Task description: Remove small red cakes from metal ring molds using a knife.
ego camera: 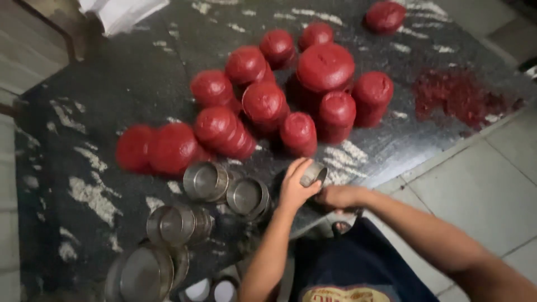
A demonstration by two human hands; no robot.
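At the table edge, left hand (293,190) fingers gripping small metal cup (313,174), right hand (337,197) closed beneath

dark speckled slab table (100,95) fills most of view. red moulded cylinders (263,103) clustered centre to 1 o'clock, some upright, some tipped; largest red cylinder (325,67) at 1 o'clock; lone red cylinder (386,15) at far 1 o'clock. red paste smear (458,95) at 3 o'clock. empty steel cups (207,182) from centre to 7 o'clock. white cloth (120,12) at 11 o'clock. pale floor tiles (492,190) at 4 o'clock.
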